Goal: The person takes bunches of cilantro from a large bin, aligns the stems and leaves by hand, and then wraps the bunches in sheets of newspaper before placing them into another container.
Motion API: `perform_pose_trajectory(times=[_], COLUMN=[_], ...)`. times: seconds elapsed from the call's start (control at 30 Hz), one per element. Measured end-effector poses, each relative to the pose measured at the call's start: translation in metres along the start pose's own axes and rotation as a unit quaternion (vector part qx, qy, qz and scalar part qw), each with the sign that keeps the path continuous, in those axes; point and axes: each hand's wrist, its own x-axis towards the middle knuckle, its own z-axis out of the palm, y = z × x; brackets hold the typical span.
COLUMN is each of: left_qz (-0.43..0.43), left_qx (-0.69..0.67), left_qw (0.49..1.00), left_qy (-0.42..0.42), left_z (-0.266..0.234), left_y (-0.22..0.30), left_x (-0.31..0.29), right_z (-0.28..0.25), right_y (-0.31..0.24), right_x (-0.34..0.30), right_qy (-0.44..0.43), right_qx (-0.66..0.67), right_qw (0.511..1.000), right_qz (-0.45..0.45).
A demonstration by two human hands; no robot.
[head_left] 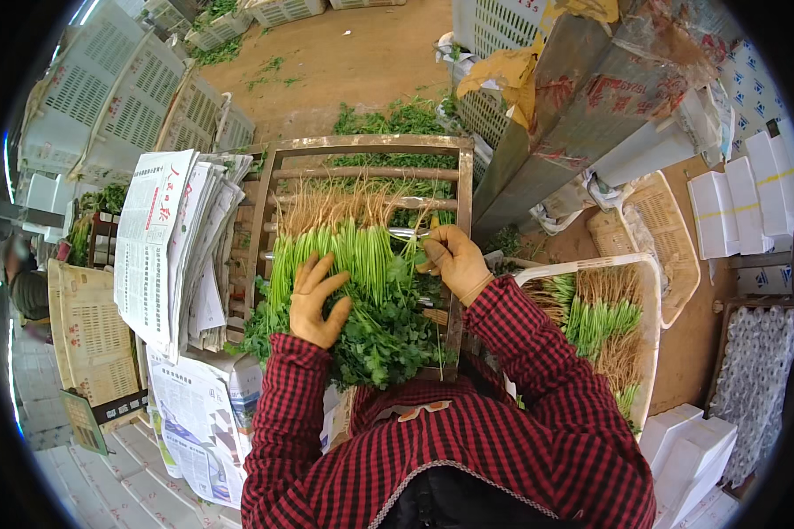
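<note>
A thick row of coriander [362, 264] lies across a brown metal rack [464, 176] in front of me. Its brown roots point away from me and its leafy tops toward me. My left hand [316, 304] rests on the left part of the green stems, fingers spread and thumb apart. At the right end of the row, my right hand [454, 264] has its fingers curled together beside the stems; whatever is between the fingertips is hidden. A thin band [477, 289] circles my right wrist. A shiny metal rod [406, 233] runs under the stems.
A stack of newspapers [154, 247] stands left of the rack. A pale crate [651, 353] of rooted coriander is at right, with an upright post [556, 115] beyond it. White plastic crates [88, 97] rise at far left. Loose greens [397, 119] litter the floor ahead.
</note>
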Motion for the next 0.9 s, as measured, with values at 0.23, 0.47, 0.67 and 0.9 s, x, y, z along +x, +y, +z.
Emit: perform_pose_trajectory(times=[0.23,0.47,0.67,0.9], left_qz=[0.109,0.086,0.077,0.092], left_qx=[0.184,0.165,0.175,0.159], left_qw=[0.954,0.961,0.959,0.966], left_qy=[-0.212,-0.204,-0.208,-0.181], left_z=[0.030,0.030,0.033,0.036], left_y=[0.037,0.036,0.036,0.037], left_x=[0.025,0.026,0.022,0.026], right_z=[0.021,-0.033,0.002,-0.014], right_y=[-0.013,-0.042,-0.030,-0.006], right_x=[0.059,0.101,0.003,0.062], right_qy=[-0.032,0.238,0.021,0.114], right_qx=[0.429,-0.052,-0.366,-0.143], right_qw=[0.892,0.960,0.930,0.977], right_qz=[0.138,-0.139,-0.030,-0.114])
